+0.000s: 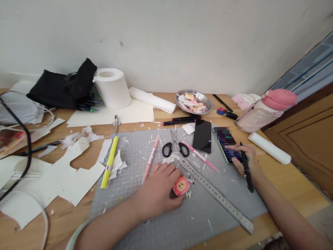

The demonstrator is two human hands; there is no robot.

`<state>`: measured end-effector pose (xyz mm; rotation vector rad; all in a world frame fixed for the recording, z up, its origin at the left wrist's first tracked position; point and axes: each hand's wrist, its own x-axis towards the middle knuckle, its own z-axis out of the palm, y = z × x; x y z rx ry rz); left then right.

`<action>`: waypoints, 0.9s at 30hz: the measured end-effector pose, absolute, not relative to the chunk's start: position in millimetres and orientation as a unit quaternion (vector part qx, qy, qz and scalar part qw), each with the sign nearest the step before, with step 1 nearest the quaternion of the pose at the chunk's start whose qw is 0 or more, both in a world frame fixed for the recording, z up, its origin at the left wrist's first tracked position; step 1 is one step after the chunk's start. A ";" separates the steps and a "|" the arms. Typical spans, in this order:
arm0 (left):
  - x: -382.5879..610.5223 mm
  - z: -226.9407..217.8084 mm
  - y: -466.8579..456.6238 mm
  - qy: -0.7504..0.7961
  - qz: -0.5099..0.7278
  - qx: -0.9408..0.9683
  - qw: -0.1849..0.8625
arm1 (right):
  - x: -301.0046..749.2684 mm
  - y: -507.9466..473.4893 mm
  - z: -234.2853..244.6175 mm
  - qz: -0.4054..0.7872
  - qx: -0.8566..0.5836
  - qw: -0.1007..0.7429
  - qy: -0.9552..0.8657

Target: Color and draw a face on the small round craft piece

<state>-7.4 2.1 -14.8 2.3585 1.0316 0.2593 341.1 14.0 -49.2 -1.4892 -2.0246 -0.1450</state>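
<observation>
My left hand (161, 189) rests palm down on the grey cutting mat (135, 222). Between its thumb and index finger is a small pink-edged cutout (181, 185) with a simple face drawn on a pale centre. At the right, a black pen (246, 168) is held in my right hand (249, 158), whose fingertips reach over the lit keyboard of a phone (227, 147) in a green case. A steel ruler (215, 194) lies diagonally between my hands. Black-handled scissors (174, 146), a pink pen (201, 157) and an orange-pink marker (151, 159) lie beyond my left hand.
A yellow cutter (110, 163) lies beside cut white paper (78, 180) at the left. Behind stand a paper roll (113, 90), a black pouch (61, 88) and a metal bowl (208, 104) of scraps. A dark-screened phone (202, 136) and pink case (260, 114) are on the right.
</observation>
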 end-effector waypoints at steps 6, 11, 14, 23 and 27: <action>-7.3 -13.7 2.1 0.382 0.098 0.875 0.282 | 343.7 13.8 -51.0 -0.055 -0.564 0.343 -0.749; -7.2 -11.8 1.9 0.383 0.098 0.873 0.286 | 342.7 10.1 -46.5 -0.094 -0.563 0.402 -0.716; -7.1 -11.5 2.1 0.384 0.095 0.873 0.285 | 340.2 8.9 -43.8 -0.096 -0.549 0.390 -0.733; -6.6 -12.8 3.2 0.382 0.101 0.873 0.287 | 340.2 9.0 -45.4 -0.101 -0.588 0.385 -0.704; -7.1 -12.8 2.4 0.384 0.102 0.873 0.284 | 342.0 11.3 -45.6 -0.098 -0.604 0.385 -0.691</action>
